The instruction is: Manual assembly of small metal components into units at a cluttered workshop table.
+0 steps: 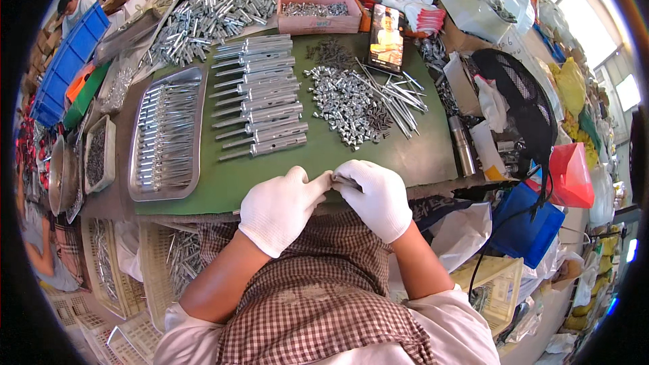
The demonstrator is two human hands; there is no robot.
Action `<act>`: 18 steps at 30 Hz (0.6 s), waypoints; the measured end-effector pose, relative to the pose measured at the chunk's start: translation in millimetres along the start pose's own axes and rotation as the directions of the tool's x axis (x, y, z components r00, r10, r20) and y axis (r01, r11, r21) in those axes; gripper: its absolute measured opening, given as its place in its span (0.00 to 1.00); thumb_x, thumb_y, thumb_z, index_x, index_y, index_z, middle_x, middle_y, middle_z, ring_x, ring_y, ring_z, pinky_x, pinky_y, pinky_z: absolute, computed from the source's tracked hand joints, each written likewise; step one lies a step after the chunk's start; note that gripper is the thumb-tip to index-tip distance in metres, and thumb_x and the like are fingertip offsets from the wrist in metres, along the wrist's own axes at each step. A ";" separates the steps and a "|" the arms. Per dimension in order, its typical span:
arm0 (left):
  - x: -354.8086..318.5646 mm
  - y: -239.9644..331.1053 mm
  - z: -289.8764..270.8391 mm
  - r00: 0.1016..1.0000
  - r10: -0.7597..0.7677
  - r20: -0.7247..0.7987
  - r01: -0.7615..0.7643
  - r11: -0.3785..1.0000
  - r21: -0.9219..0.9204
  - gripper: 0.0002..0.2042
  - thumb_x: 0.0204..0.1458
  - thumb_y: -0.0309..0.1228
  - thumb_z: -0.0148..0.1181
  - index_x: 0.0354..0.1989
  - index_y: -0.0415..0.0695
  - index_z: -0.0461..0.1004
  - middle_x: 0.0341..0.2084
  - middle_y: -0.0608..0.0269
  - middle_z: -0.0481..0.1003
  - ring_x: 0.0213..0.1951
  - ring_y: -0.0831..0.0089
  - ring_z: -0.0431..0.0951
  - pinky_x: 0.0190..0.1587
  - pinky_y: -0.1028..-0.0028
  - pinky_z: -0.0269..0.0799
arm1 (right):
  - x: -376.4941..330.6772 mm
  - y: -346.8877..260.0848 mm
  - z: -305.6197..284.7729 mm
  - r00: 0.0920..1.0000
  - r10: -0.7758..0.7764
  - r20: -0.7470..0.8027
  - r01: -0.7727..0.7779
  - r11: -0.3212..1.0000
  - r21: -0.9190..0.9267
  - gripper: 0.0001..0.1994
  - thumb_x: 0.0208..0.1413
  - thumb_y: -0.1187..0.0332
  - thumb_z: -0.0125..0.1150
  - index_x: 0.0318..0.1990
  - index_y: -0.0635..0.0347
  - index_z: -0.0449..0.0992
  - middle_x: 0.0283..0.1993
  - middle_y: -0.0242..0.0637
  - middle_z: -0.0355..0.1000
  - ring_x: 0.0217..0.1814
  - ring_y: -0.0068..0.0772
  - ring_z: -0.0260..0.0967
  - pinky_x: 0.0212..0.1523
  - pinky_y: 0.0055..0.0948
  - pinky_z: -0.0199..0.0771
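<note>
Small metal part (pixel 343 180) sits pinched between both gloved hands at the near edge of the green surface (pixel 378 155): left hand (pixel 280 208) closed on one end, right hand (pixel 375 196) gripping the other. Beyond lie a steel tray (pixel 138 189), rowed metal tubes (pixel 260 94) and loose fittings (pixel 345 105).

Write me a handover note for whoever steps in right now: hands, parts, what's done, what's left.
Left hand and right hand, both gloved, meet at the mat's near edge, pinching a small metal part between them; its details are hidden.
Done, as it looks: a row of rods on the mat, more in the tray to the left.
Left: a pile of small fittings, dark screws and thin pins beyond the hands.
</note>
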State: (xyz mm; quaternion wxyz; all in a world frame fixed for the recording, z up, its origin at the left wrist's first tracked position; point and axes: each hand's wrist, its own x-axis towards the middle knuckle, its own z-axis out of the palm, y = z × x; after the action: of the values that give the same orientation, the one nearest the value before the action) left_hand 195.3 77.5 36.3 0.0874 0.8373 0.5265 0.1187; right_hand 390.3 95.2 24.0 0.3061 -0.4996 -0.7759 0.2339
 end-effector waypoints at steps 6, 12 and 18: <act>2.5 -0.1 -2.3 0.997 0.042 0.065 -0.048 0.995 0.091 0.16 0.59 0.35 0.54 0.56 0.59 0.75 0.27 0.59 0.72 0.23 0.61 0.79 0.26 0.62 0.78 | 5.5 6.9 -1.2 0.989 -0.079 -0.127 0.090 0.992 0.084 0.15 0.49 0.73 0.67 0.47 0.56 0.76 0.39 0.39 0.76 0.37 0.43 0.76 0.36 0.38 0.75; 5.3 7.1 -4.3 0.999 0.008 0.038 -0.012 0.994 0.105 0.12 0.60 0.39 0.57 0.51 0.63 0.76 0.26 0.60 0.72 0.22 0.58 0.78 0.24 0.61 0.77 | 23.5 -1.4 15.1 0.929 0.367 0.040 -0.031 -0.029 0.999 0.21 0.71 0.53 0.40 0.36 0.58 0.72 0.19 0.24 0.55 0.18 0.18 0.47 0.18 0.22 0.45; 4.2 5.3 -2.5 0.998 -0.010 0.059 0.006 0.997 0.082 0.11 0.60 0.39 0.56 0.50 0.63 0.76 0.25 0.60 0.71 0.21 0.58 0.78 0.23 0.61 0.77 | 29.2 8.2 35.8 0.935 0.353 -0.029 0.104 -0.194 0.976 0.25 0.71 0.51 0.37 0.31 0.61 0.71 0.15 0.24 0.49 0.15 0.20 0.42 0.18 0.25 0.44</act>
State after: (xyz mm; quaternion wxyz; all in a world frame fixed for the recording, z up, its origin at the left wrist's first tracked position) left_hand 200.9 79.1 40.6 0.0690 0.8412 0.5315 0.0718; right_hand 360.9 123.2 0.5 0.6636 -0.1871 -0.2038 0.6951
